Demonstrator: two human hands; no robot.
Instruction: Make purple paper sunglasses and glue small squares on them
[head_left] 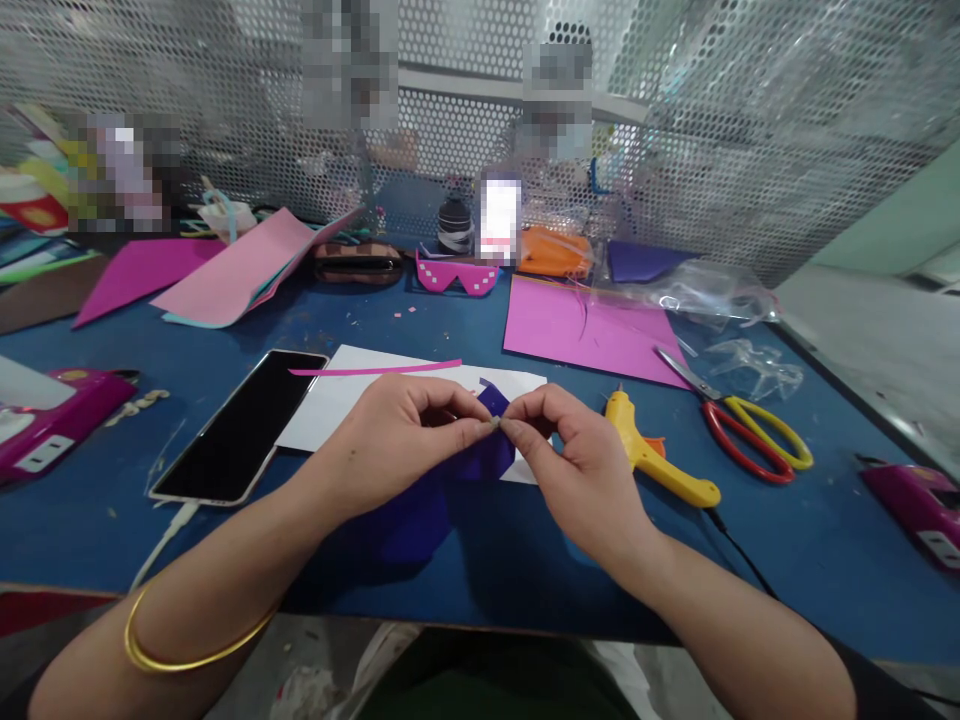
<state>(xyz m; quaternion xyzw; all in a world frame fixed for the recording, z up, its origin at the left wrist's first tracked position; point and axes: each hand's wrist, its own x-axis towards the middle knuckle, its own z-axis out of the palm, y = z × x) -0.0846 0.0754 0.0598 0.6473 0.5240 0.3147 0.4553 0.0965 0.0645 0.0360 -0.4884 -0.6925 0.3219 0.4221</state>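
My left hand (409, 430) and my right hand (574, 455) meet above the blue table, thumbs and forefingers pinched tip to tip. Between and below them is a dark purple craft-foam piece (493, 460), pinched at its upper part; the fingers hide much of it. Behind the hands lies a white paper sheet (345, 400), crossed by a thin pink strip (375, 369). To the right of my right hand rests a yellow glue gun (652, 460) with an orange trigger. A phone (244, 430) lies left of my left hand, with a white cable plugged in.
Scissors (739, 425) with red and yellow handles lie at right, near a pink foam sheet (585, 330). Pink glasses (457, 275) and a brown pouch (358, 263) sit at the back before a perforated metal screen (465, 130). Magenta devices (67, 420) stand at both sides.
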